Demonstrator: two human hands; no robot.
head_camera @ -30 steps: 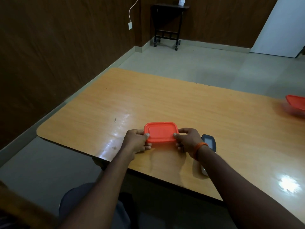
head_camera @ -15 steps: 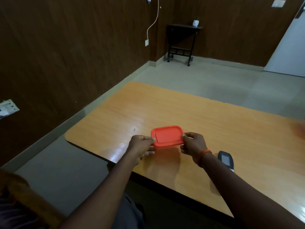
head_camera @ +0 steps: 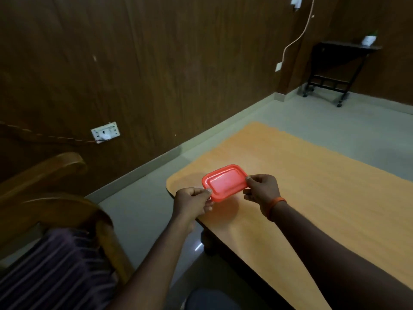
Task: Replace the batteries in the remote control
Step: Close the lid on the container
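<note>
From the head camera we see our left hand and right hand pinching an orange lid by its ends above the table corner — remote unseen, wooden chair at left.

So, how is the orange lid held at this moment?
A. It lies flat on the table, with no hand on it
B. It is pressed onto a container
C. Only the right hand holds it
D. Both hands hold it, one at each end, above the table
D: the left hand pinches the near-left end of the orange lid and the right hand the right end, and it is tilted, raised over the table corner.
</note>
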